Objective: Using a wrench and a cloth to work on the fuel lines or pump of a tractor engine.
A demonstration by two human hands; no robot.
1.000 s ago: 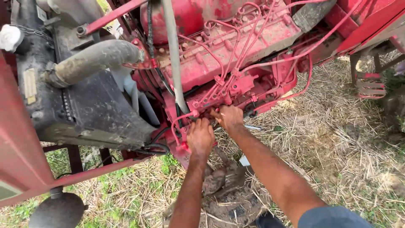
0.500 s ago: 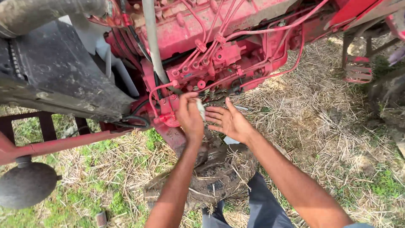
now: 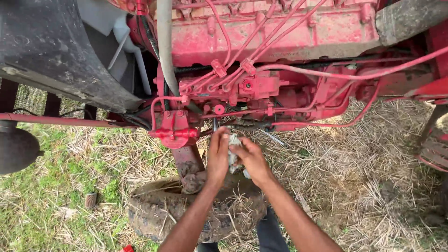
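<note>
A small pale rag (image 3: 234,156), greyish-white and crumpled, sits pressed between the two hands just below the red engine (image 3: 289,37). Only a narrow strip of it shows between the palms, with a corner hanging out at about 5 o'clock from the hands; the rest is hidden.

The left hand (image 3: 218,156) lies flat against the rag's left side, fingers straight and pointing toward 12 o'clock. The right hand (image 3: 252,158) curls around the rag from the 3 o'clock side, fingers closed over the cloth. Both hands hold the one rag together; how tightly cannot be told.

At 12 o'clock from the hands sits one red injection pump (image 3: 249,86), with several thin red pipes (image 3: 275,28) fanning up from it; their exact number is hard to count where they cross. At 10 o'clock hangs one red filter housing (image 3: 173,130). One grey hose (image 3: 164,42) runs down at 11 o'clock. One muddy tyre (image 3: 186,210) lies at 6 to 7 o'clock, under the forearms. One small rusty cylinder (image 3: 90,199) stands in the grass at 8 o'clock, well apart. Dry straw (image 3: 364,177) covers the ground toward 3 o'clock.
</note>
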